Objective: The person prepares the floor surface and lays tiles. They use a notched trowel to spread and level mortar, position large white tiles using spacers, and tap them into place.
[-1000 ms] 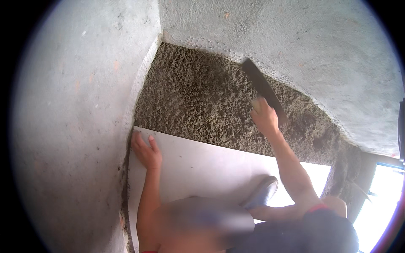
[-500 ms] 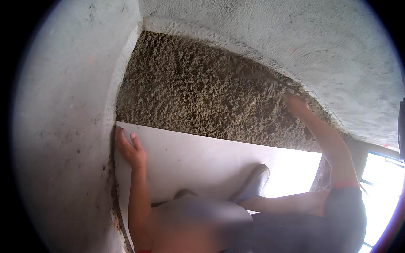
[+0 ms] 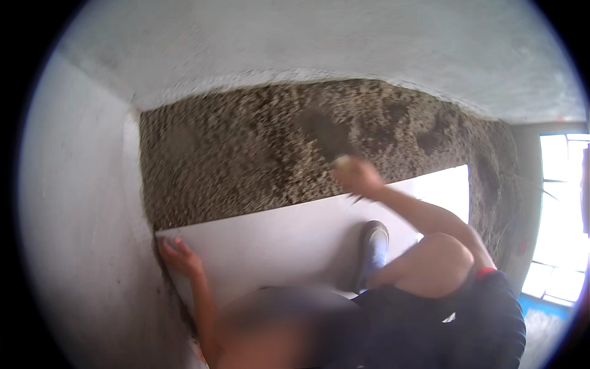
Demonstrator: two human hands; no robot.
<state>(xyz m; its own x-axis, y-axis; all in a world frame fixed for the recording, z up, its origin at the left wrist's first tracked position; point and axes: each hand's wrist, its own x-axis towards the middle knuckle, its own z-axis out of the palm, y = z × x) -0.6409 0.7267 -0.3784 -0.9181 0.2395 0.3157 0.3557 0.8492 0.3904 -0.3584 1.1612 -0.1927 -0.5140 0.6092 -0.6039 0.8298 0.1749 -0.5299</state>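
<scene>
My left hand [image 3: 182,257] rests at the far left corner of a large pale floor tile [image 3: 276,246], close to the wall, with its fingers apart. Over the tile's far edge, my right hand [image 3: 361,178] is closed around the handle of what looks like a trowel [image 3: 326,130]. Its dark blade, smeared by motion, reaches over a bed of coarse brown sandy mortar [image 3: 239,147]. That bed lies directly beyond the tile and has some smoother, darker patches.
A grey wall [image 3: 80,203] rises close on the left, and another plastered wall [image 3: 344,43] bounds the mortar at the far side. My shoe [image 3: 375,237] is on the tile. More rough mortar [image 3: 491,178] extends to the right, near a bright window [image 3: 559,203].
My right hand has come back from the far wall, leftward and nearer, and the trowel now shows. My left hand stays at the tile corner. The whole view has turned.
</scene>
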